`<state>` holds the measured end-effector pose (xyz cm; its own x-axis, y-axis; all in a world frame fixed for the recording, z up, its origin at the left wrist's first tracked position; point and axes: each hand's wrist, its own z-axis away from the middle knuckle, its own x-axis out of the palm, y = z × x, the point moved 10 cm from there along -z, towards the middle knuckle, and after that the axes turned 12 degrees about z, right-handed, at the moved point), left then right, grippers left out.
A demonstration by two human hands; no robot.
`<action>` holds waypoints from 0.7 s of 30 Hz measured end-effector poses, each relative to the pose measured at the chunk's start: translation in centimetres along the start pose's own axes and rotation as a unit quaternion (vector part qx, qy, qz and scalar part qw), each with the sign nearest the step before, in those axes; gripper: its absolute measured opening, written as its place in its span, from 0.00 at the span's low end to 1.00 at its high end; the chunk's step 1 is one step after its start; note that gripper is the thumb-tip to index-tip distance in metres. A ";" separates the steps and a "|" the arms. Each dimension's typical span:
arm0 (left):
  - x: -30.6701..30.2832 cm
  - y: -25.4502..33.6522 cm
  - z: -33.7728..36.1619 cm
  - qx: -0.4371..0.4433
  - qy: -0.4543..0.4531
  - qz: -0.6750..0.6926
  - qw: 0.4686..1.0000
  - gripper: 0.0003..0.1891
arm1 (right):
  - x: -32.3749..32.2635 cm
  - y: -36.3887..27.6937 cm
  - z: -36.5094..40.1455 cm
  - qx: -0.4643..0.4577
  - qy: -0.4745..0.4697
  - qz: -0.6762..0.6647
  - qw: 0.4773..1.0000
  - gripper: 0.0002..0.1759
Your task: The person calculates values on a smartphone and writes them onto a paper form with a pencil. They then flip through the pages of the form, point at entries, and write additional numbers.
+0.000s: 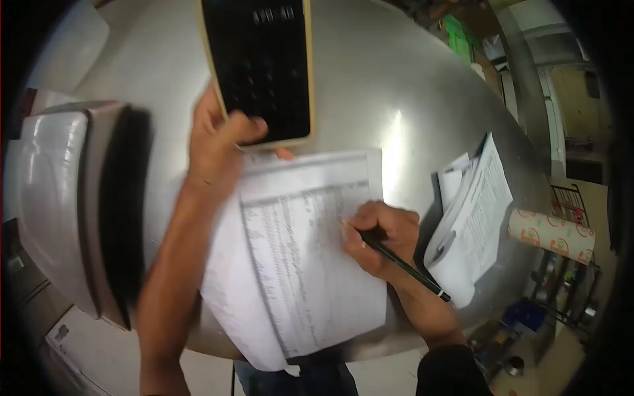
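Observation:
A smartphone (pixel 267 72) with a yellowish case is held upright in my left hand (pixel 221 142), its thumb lying on the lower part of the dark screen. Light digits show near the screen's top, too blurred to read surely. My right hand (pixel 386 237) grips a dark pen (pixel 409 268), its tip end over the right side of a printed sheet (pixel 310 264). The sheet has a table with handwritten entries. It lies on the metal table below the phone, with another page folded back along its left side.
Beneath everything is a shiny metal table (pixel 360 86). Folded printed papers (pixel 472 218) lie to the right, beside a patterned roll (pixel 551 234) near the edge. A bulky white and black object (pixel 59 204) stands at left. Racks with small items are beyond the right edge.

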<state>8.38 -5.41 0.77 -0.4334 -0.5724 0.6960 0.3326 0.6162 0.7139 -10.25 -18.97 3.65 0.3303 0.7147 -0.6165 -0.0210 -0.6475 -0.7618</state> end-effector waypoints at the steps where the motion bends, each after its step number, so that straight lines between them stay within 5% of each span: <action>1: 0.8 0.9 0.0 -0.012 -0.009 -0.001 1.000 0.27 | -0.2 -0.7 -0.1 0.005 -0.004 0.015 1.000 0.12; 18: -0.3 -1.2 0.8 -0.032 -0.001 -0.071 0.997 0.24 | 0.5 0.3 0.6 -0.064 0.013 0.026 0.998 0.17; 21: -0.8 -1.3 0.8 -0.036 -0.009 -0.111 0.993 0.32 | 0.5 0.3 0.7 -0.068 0.021 0.024 0.997 0.17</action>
<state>7.60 -5.29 -0.80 -0.5181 -0.6799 0.5190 0.2847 0.4351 0.8542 -10.70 -18.58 2.98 0.3706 0.6720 -0.6411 0.0896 -0.7130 -0.6954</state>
